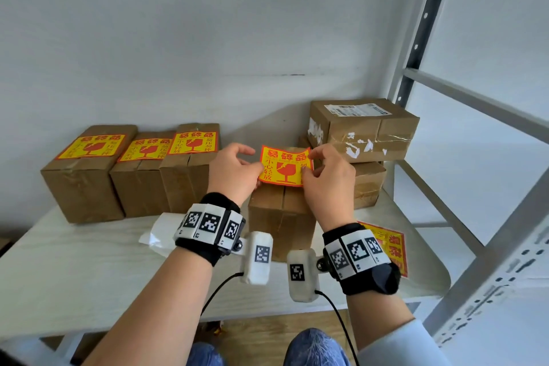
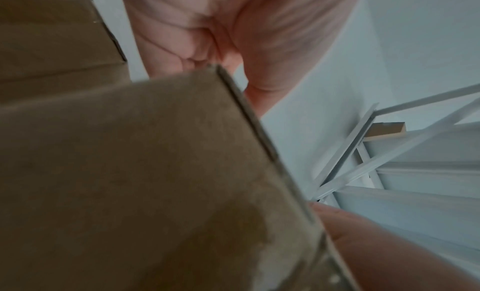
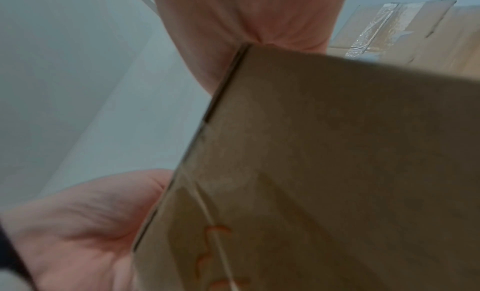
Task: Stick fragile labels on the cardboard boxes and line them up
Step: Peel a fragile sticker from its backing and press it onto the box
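Observation:
A yellow and red fragile label (image 1: 282, 168) hangs just above the top of an unlabelled cardboard box (image 1: 282, 217) at the table's middle. My left hand (image 1: 257, 168) pinches the label's left edge and my right hand (image 1: 307, 165) pinches its right edge. Three boxes (image 1: 86, 181) (image 1: 139, 184) (image 1: 184, 178) stand side by side at the left, each with a fragile label on top. Both wrist views are filled by the middle box's brown side (image 2: 142, 172) (image 3: 337, 151), with my palms behind it; the label is hidden there.
Unlabelled boxes (image 1: 362, 128) (image 1: 368, 184) are stacked at the back right. More fragile labels (image 1: 392, 246) lie on the white table (image 1: 89, 270) by my right wrist. Crumpled white backing paper (image 1: 157, 235) lies under my left wrist. A grey metal shelf frame (image 1: 475, 157) stands to the right.

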The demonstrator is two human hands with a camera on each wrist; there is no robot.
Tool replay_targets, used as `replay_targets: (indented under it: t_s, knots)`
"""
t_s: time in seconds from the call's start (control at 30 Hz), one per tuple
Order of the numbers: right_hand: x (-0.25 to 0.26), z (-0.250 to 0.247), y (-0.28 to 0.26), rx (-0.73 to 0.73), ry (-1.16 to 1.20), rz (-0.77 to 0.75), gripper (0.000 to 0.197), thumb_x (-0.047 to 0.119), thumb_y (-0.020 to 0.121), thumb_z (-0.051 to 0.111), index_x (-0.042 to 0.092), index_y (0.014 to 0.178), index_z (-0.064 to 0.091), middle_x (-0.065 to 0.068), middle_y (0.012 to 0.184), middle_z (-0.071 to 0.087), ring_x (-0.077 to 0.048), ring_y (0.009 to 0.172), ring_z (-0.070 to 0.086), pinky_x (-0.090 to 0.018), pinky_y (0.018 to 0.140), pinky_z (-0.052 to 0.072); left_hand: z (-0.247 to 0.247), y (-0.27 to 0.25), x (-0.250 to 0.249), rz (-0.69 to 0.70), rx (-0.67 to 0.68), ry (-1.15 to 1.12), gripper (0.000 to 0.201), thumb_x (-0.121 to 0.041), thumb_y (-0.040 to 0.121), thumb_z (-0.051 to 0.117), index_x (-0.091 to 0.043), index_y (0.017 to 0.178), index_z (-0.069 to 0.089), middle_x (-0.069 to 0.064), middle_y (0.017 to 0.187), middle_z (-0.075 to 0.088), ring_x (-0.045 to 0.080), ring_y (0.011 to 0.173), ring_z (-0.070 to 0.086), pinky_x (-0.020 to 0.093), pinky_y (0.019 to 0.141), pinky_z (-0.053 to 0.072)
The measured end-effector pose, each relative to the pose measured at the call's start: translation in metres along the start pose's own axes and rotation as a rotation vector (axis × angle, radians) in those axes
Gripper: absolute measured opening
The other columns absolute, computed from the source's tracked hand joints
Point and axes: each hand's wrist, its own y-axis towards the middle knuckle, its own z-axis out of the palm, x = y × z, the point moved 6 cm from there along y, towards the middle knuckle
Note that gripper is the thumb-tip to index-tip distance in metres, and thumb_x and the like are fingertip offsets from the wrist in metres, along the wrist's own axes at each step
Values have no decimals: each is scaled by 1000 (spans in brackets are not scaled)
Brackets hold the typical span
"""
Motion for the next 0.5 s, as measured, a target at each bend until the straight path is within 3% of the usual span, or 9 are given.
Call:
replay_targets:
  t_s: [0.1,0.23,0.4,0.5]
  knots:
    - [1,3,-2,7,-66,-16,18,7,87,62,16,102,65,-6,93,66,-23,85,60,-27,75,35,2,2,2,2,5,61,25,-12,83,69,-19,106,62,6,81,70,15,67,69,39,76,59]
    - [8,4,-4,4,-103,-65,19,1,85,59,11,99,67,-5,102,63,-17,84,53,-29,77,40,5,3,-1,12,5,142,20,-18,82,69,-24,100,64,5,91,70,22,81,70,43,83,58]
    - [10,5,-4,12,-127,-73,19,0,84,59,10,98,68,-5,102,64,-22,90,57,-28,76,37,6,4,-2,5,-4,206,18,-24,84,68,-23,102,66,3,101,67,20,91,66,35,84,55]
    - [10,6,-4,27,-146,-70,17,1,85,58,10,96,68,-5,102,64,-15,85,49,-28,76,36,6,4,-4,10,-7,276,17,-27,86,67,-22,103,68,0,101,67,18,94,62,28,77,46]
